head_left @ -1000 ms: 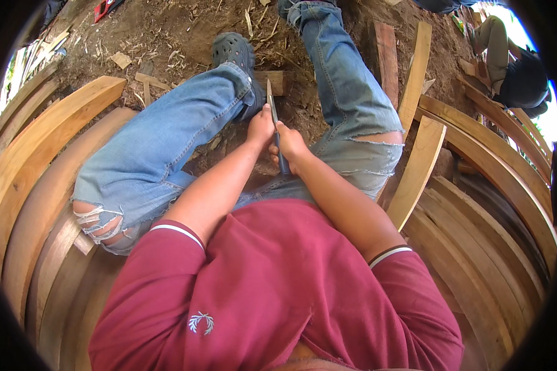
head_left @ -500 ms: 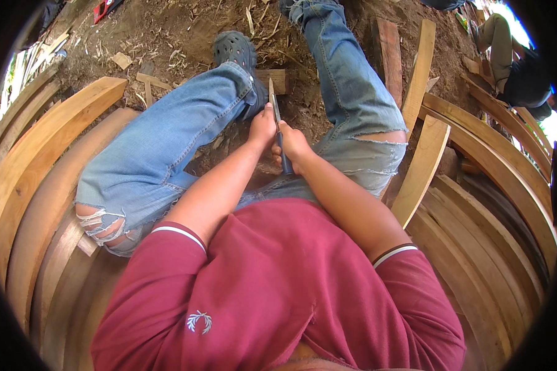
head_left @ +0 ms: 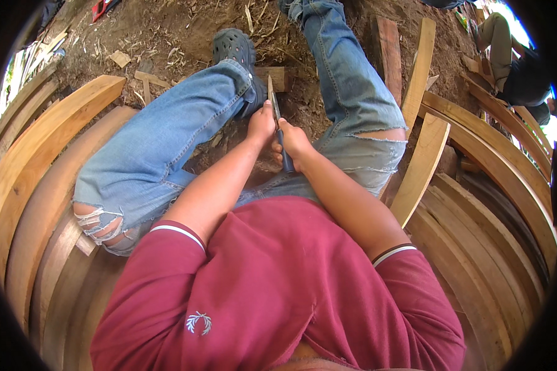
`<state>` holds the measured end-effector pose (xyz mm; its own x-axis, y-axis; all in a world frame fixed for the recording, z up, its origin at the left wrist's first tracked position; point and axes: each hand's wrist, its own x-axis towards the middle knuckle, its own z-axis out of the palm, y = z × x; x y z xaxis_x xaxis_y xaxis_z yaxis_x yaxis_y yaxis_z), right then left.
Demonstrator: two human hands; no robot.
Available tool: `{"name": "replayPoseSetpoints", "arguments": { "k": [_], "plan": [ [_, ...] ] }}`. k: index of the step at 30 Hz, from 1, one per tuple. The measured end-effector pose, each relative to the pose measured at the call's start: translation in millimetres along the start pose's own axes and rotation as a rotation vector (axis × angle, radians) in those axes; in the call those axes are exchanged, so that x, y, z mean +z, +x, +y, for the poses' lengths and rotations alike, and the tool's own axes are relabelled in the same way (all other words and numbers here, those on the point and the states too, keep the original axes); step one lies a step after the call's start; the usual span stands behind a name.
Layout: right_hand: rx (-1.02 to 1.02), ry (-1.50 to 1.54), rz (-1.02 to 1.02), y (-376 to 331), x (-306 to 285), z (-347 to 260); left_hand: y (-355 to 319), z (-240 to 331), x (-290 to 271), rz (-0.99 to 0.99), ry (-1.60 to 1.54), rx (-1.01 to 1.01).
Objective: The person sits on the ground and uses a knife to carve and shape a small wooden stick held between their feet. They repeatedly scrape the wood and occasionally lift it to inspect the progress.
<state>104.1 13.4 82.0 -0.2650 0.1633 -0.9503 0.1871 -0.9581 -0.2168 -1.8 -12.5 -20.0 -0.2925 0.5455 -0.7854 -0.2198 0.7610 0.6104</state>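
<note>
Between my knees, my two hands are close together. My right hand (head_left: 294,143) is wrapped round a blue-handled tool (head_left: 286,162) with a narrow grey metal blade pointing away from me. My left hand (head_left: 262,125) is closed, fingers at the blade's side, on a thin pointed strip (head_left: 270,85) that looks like wood. The strip and blade lie side by side, and I cannot tell exactly where they touch. Just beyond the tip, a short wooden block (head_left: 277,78) lies on the dirt beside my left shoe (head_left: 234,48).
Long curved wooden boards (head_left: 40,145) stack on my left, with more curved boards (head_left: 476,229) on my right. An upright curved piece (head_left: 422,168) leans by my right knee. Wood chips (head_left: 120,59) litter the dirt ground. At the far right another person (head_left: 513,68) is partly visible.
Both hands keep their grips. The blue-handled tool and the thin strip have shifted very slightly; little else differs.
</note>
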Motion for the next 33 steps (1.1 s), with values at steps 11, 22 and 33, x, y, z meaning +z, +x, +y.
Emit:
{"name": "replayPoseSetpoints", "arguments": {
  "k": [11, 22, 33],
  "plan": [
    [0.029, -0.014, 0.011, 8, 0, -3, -2, 0, 1, 0.037, 0.039, 0.054],
    [0.065, -0.015, 0.019, 2, 4, -5, -7, 9, -2, 0.013, 0.019, -0.001],
    [0.021, -0.010, 0.065, 21, 0, -9, -19, 21, -1, 0.007, -0.038, 0.012]
  ]
}}
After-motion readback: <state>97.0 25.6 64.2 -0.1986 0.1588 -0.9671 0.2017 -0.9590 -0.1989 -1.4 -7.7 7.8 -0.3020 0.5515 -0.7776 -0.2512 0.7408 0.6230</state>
